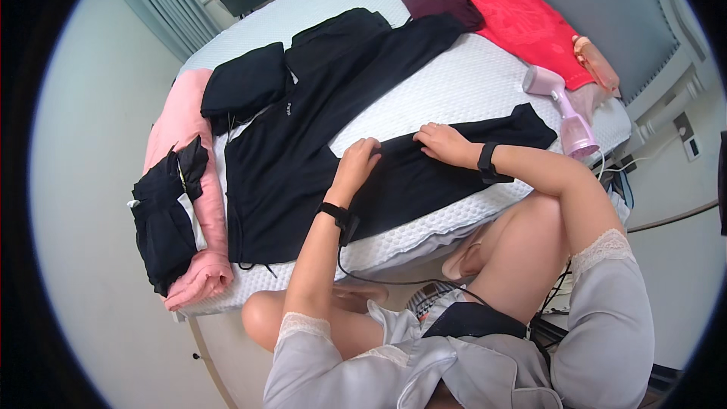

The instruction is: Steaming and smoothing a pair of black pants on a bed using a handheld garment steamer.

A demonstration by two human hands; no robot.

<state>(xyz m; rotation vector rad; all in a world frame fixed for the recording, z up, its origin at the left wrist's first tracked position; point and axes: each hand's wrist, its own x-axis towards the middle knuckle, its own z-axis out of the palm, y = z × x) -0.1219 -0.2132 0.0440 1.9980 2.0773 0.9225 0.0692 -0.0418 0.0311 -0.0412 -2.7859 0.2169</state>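
Observation:
Black drawstring trousers [272, 182] lie spread across the bed in front of me, with one leg reaching away and the other running to the right. My left hand [356, 167] touches the far edge of the nearer leg, close to where the legs part. Farther along that edge, toward the hem, my right hand [446, 145] rests with bent fingers on the cloth. Whether either hand pinches the fabric is hard to see. Each wrist wears a black strap with a small device.
Folded black garments [247, 79] lie beyond the waistband. At left, a black garment [164, 221] with white parts sits on a pink rolled blanket [216, 238]. A lilac handheld steamer [559, 96], an orange bottle [596, 62] and red cloth [522, 23] are at right. A cable [397, 282] hangs from my left wrist.

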